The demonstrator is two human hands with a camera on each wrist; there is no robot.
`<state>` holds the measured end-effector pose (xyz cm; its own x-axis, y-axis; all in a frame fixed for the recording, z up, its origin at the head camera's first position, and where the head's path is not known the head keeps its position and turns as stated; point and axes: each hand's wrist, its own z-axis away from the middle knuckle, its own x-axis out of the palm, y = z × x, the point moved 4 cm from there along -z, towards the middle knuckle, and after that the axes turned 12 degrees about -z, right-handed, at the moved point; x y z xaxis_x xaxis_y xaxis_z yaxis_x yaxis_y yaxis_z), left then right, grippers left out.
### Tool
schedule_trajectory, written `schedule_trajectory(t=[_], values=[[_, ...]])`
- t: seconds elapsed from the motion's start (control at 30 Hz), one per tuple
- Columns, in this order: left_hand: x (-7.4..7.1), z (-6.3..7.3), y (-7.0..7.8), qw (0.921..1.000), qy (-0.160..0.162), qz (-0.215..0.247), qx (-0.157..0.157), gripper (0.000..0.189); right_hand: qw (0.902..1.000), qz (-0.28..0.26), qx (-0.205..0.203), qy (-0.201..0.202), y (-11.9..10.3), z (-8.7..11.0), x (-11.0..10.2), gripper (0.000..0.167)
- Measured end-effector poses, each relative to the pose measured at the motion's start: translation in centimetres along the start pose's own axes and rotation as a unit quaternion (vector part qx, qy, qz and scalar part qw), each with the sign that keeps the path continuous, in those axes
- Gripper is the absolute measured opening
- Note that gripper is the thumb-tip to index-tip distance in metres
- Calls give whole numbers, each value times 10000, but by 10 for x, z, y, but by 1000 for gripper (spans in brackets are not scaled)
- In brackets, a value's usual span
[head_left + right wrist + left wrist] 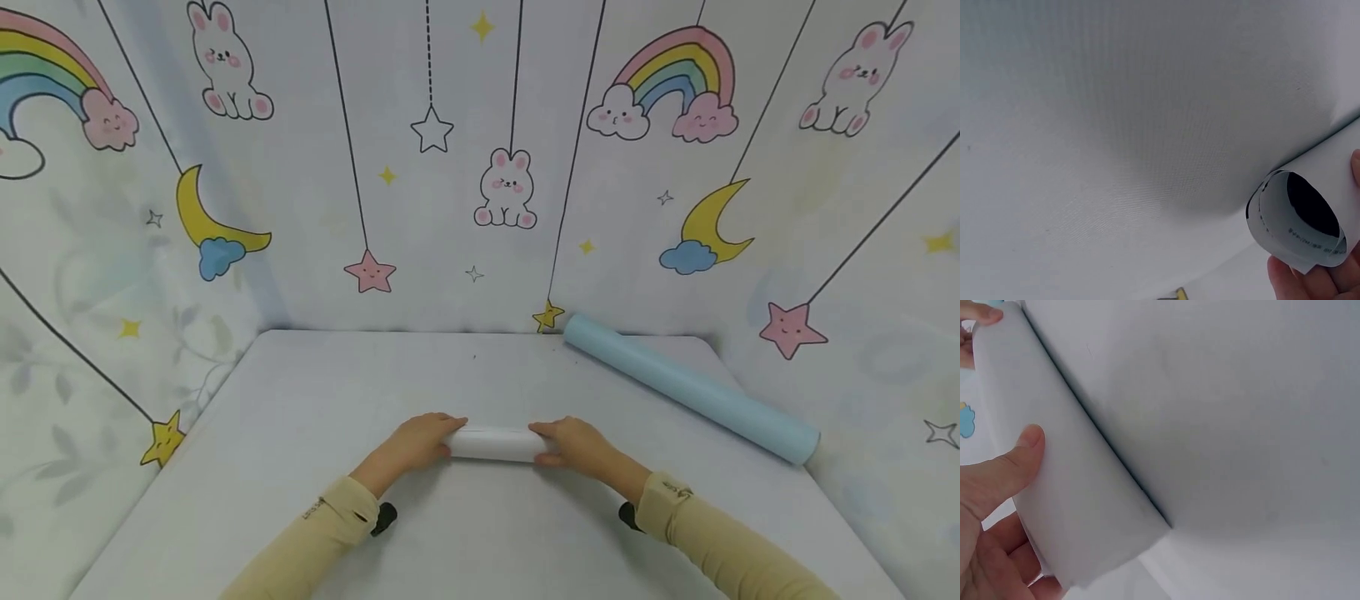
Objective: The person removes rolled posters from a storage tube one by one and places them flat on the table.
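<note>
White paper roll (498, 444) is gripped at its left and right ends by the left hand (422, 442) and right hand (579, 446), mid-table (322, 392), presumably so its curl cannot loosen. Far right, a blue roll (690, 387) is laid.

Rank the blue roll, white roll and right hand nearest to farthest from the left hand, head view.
1. White roll: gripped by the left hand.
2. Right hand: at that roll's right end.
3. Blue roll: farther back, right.

Roll (497, 445) is white; tube (692, 388), pale blue; sleeves (318, 527), beige.
</note>
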<state>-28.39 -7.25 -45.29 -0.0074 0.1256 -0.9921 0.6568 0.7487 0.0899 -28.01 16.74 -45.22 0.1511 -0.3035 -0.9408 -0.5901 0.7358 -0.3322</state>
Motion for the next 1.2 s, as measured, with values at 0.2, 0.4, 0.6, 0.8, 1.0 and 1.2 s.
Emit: schedule_trajectory(t=[0.2, 0.4, 0.6, 0.8, 1.0, 1.2], values=[[-3, 5, -3, 9998, 50, 180, 78, 49, 9999, 36, -30, -98, -1, 0, -4, 50], [-3, 6, 3, 9998, -114, -59, -150, 48, 9999, -10, 23, -124, 3, 0, -4, 49], [4, 7, 5, 9994, -282, -66, -207, 48, 9999, -58, -67, -79, 8, -1, -1, 48], [2, 8, 10, 9983, -505, -88, -272, 47, 9996, -218, -142, -53, 10, -1, -4, 47], [1, 10, 16, 9980, -547, -117, -295, 47, 9989, -411, -138, -188, 13, -4, -4, 49], [-1, 12, 21, 9983, -503, -74, -294, 46, 9970, -690, -188, -310, 17, -6, -4, 50]])
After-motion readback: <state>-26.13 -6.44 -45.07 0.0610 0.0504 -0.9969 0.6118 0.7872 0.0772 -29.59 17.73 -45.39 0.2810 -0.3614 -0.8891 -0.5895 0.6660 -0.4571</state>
